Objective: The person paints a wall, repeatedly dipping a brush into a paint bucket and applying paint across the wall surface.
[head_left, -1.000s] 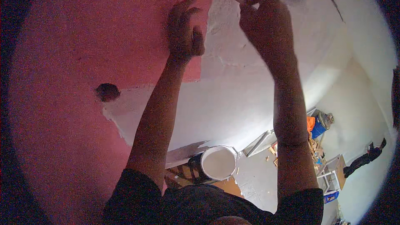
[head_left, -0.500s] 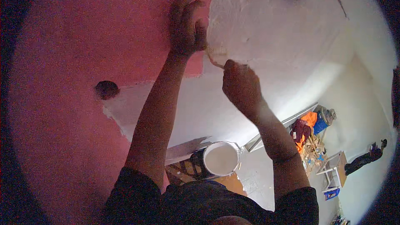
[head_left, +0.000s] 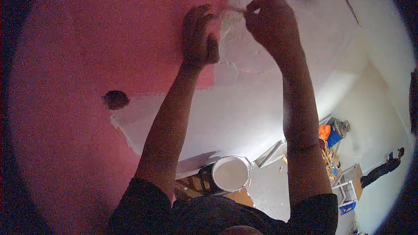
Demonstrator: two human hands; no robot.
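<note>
In front of me is a wall, deep pink on the left and coated white on the right. My left hand (head_left: 199,37) is at the pink part beside the white edge, fingers parted and slightly bent, holding nothing. My right hand (head_left: 273,24) is closed on a thin, flat scraper (head_left: 235,9), blurred and partly hidden by the fingers. Its end points left to the seam between white coat (head_left: 248,48) and pink paint (head_left: 148,30). Below, a bucket (head_left: 209,177) holds pale, thick-looking material.
A round dark hole (head_left: 116,100) is in the wall at left. On the right are a blue drum (head_left: 335,137), orange cloth (head_left: 324,131), scattered debris (head_left: 332,165) and a small table (head_left: 358,178). A person in dark clothes (head_left: 379,172) is beyond the table.
My right hand has moved up and slightly right with the scraper, along the white edge. My left hand has shifted slightly down and right.
</note>
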